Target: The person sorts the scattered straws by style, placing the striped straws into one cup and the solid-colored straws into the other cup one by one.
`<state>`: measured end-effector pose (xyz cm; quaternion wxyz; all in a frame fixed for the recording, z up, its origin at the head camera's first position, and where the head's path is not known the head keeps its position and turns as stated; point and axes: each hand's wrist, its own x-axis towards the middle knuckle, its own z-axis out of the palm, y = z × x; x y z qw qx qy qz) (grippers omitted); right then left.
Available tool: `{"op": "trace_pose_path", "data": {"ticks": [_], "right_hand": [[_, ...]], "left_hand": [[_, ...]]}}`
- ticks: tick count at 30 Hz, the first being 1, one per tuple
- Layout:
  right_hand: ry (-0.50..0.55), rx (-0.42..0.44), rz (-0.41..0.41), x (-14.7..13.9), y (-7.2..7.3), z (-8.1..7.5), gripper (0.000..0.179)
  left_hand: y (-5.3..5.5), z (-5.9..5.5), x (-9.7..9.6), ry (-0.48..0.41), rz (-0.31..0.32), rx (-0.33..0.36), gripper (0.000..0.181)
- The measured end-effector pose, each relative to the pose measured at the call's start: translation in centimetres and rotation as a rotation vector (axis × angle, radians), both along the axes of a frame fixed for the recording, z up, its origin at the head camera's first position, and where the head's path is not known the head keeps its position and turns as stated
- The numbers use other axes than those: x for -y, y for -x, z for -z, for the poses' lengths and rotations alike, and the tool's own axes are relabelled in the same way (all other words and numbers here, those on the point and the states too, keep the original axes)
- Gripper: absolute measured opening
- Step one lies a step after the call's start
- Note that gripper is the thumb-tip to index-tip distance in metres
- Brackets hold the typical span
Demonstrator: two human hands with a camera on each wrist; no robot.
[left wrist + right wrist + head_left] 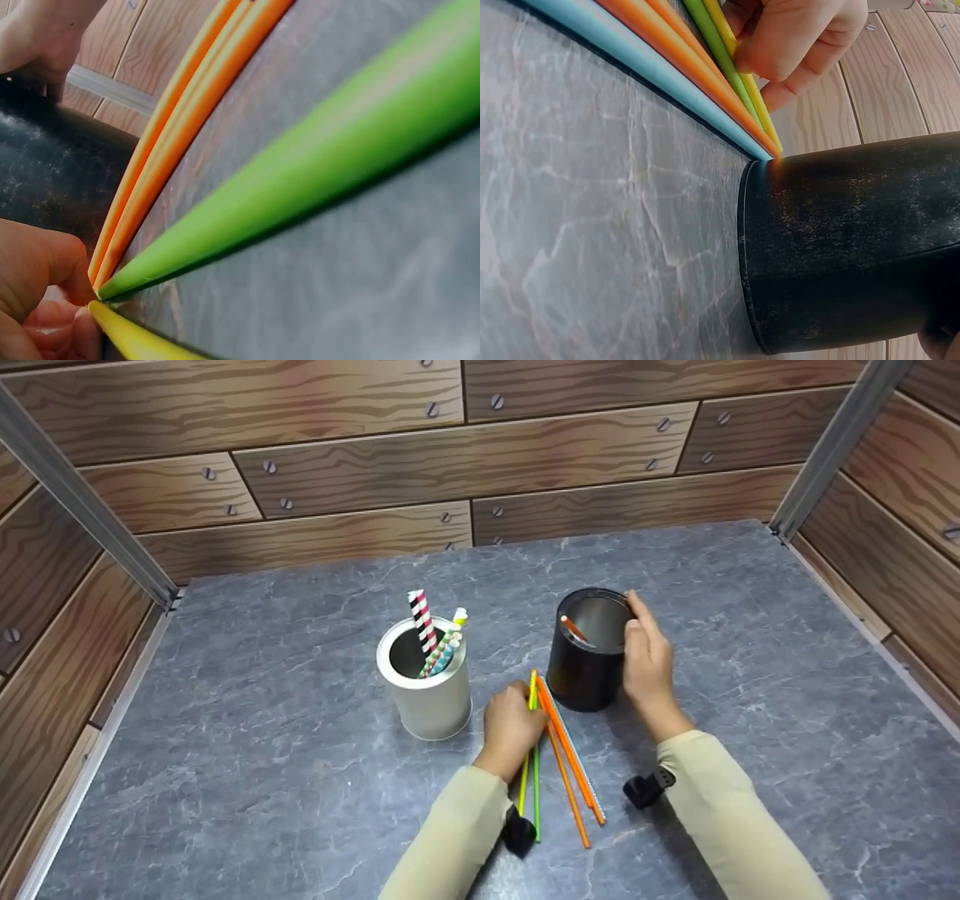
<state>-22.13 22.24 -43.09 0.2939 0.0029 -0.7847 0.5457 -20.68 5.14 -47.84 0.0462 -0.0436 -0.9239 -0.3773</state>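
Observation:
My left hand [514, 727] is at the yellow straw [523, 787], its curled fingers pinching it near the upper end. The green straw [537, 802] lies close alongside, partly under the hand. Just right of these are several orange straws [571, 750] and a pale blue straw [660, 64], their upper ends near the base of a black can [585, 675]. That can stands upright, with an orange-red straw [574, 628] showing inside. My right hand [651, 667] grips the can's right side at the rim.
A white can [433, 709] stands left of the black one, holding several patterned paper straws [424, 622]. The grey marbled tabletop [262, 720] is bounded by wood-print walls [360, 472] at the back and sides. Metal posts [90, 495] rise in the back corners.

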Motion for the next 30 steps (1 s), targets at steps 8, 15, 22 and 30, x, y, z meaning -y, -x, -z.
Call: {"op": "trace_pose_path", "data": {"ticks": [8, 15, 22, 30], "right_hand": [[-0.019, -0.018, 0.013, 0.0, 0.0, 0.0, 0.043], [-0.027, -0.020, 0.013, 0.0, 0.1, 0.0, 0.042], [-0.024, -0.009, 0.011, 0.0, 0.0, -0.1, 0.043], [0.006, -0.010, 0.002, 0.2, 0.0, -0.1, 0.043]], "left_hand": [[0.6, 0.1, 1.1, -0.293, -0.051, 0.154, 0.028], [0.8, 0.1, 1.5, -0.568, -0.123, 0.257, 0.031], [0.6, 0.3, 1.4, -0.774, -0.135, 0.271, 0.030], [0.5, -0.9, 1.1, -0.817, -0.145, 0.251, 0.030]]}}
